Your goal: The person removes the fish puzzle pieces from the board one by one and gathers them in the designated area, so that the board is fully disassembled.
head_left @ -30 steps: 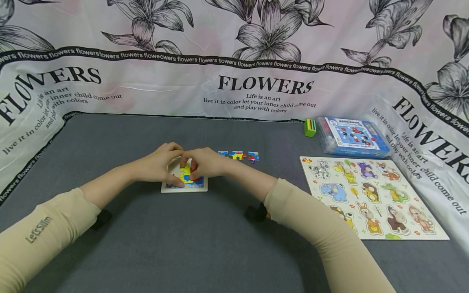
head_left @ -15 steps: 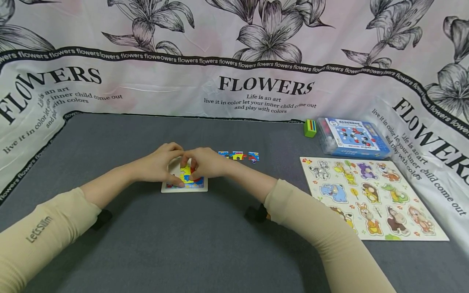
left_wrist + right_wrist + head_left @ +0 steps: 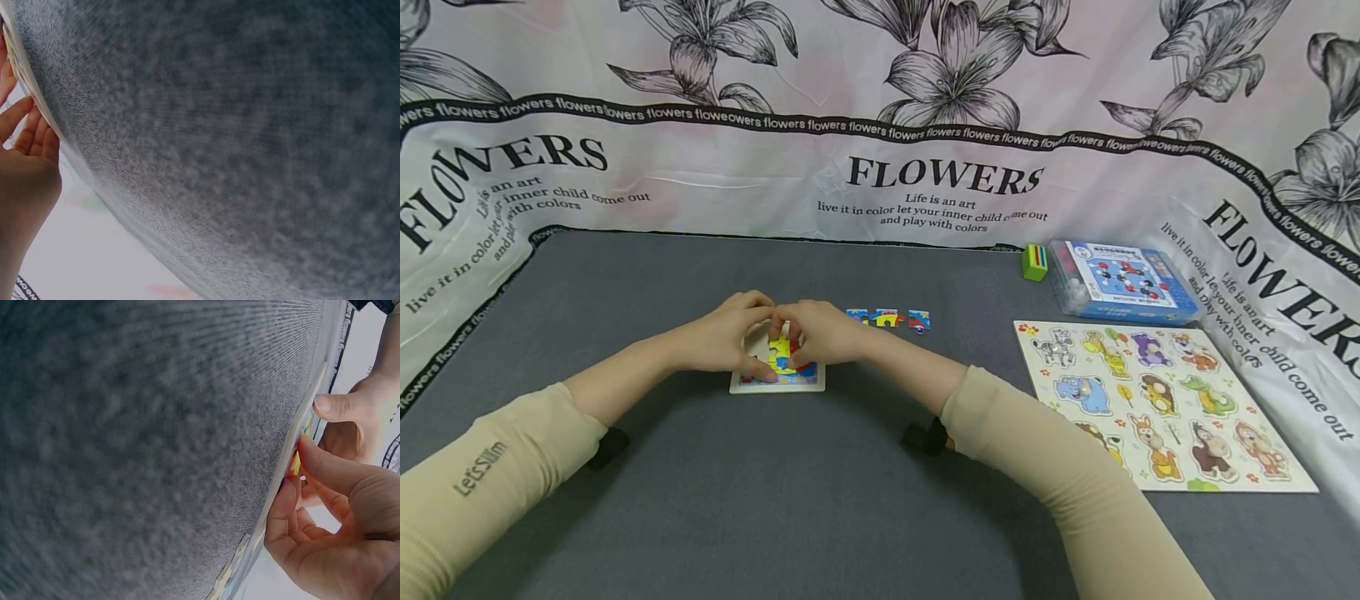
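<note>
In the head view a small jigsaw tray (image 3: pixel 777 388) with a pale rim lies on the grey cloth, partly filled with colourful pieces. My left hand (image 3: pixel 718 337) steadies its left side, the thumb over the front-left pieces and the fingers toward the back. The right hand (image 3: pixel 823 331) reaches in from the right, thumb and index finger pinching a yellow jigsaw piece (image 3: pixel 781 354) low in the tray. Its outline is mostly hidden by the fingers. In the right wrist view, the right thumb and fingertips (image 3: pixel 304 447) meet close to the tray's surface (image 3: pixel 289 445).
Several loose jigsaw pieces (image 3: pixel 887 318) lie just right of the tray. Farther right are a large animal puzzle board (image 3: pixel 1120 417), a blue plastic box (image 3: pixel 1127 283) and a small green block (image 3: pixel 1034 262). A flower-printed sheet (image 3: pixel 760 192) hangs behind.
Hardly anything differs; both hands stay over the tray, and the right fingers shift only very slightly at the piece.
</note>
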Tool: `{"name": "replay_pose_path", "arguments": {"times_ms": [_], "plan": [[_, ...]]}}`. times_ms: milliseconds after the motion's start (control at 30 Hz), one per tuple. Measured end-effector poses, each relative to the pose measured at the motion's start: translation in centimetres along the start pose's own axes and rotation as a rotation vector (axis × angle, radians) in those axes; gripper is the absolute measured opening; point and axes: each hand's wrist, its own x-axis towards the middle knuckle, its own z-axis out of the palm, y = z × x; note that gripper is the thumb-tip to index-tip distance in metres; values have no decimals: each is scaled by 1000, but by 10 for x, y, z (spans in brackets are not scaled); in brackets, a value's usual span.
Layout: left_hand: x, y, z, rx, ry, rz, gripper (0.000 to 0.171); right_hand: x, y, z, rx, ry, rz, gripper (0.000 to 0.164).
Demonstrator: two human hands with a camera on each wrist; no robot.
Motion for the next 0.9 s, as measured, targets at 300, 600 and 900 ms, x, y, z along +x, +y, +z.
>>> {"name": "replay_pose_path", "arguments": {"times_ms": [300, 600, 900], "plan": [[0, 0, 1, -8, 0, -5, 87, -1, 0, 0, 6, 7, -1, 37], [1, -1, 2, -10, 0, -10, 87, -1, 0, 0, 2, 15, 4, 37], [1, 1, 2, -8, 8, -2, 83, -2, 1, 0, -3, 19, -3, 37]]}}
